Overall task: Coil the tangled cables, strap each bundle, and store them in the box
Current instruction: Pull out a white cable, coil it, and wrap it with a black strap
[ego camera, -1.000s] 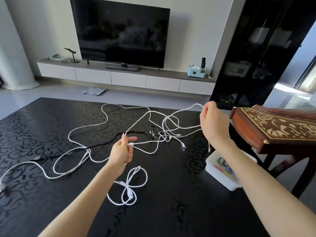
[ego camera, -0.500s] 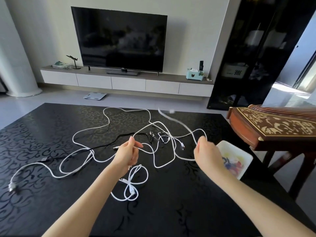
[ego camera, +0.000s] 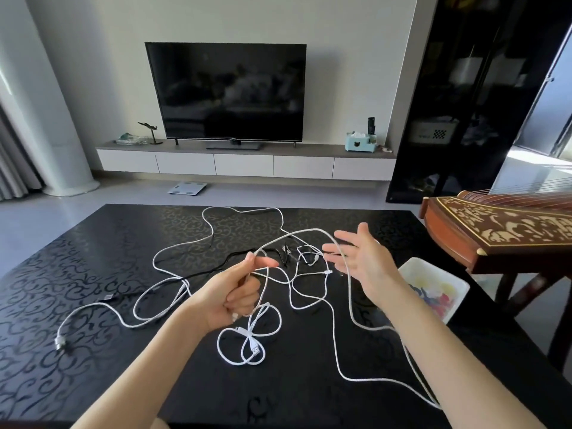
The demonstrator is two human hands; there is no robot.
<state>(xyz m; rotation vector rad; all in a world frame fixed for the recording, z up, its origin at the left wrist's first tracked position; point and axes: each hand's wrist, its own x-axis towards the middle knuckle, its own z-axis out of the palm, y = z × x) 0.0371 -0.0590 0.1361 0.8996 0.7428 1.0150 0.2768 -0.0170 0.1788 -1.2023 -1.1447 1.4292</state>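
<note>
One counter (ego camera: pixel 309 397): black, under left hand (ego camera: pixel 235 295) and right hand (ego camera: pixel 362 261).
Tangle (ego camera: pixel 298 255): white and black cables beyond both hands.
White cable (ego camera: pixel 309 230): arches from left hand rightward across right palm, then trails near-right.
Box (ego camera: pixel 411 264): white, right of right hand.
Left hand: pinches white cable.
Right hand: fingers spread, gripping nothing, apart from left.
Small coil (ego camera: pixel 254 350): flat, just nearer than left hand.
</note>
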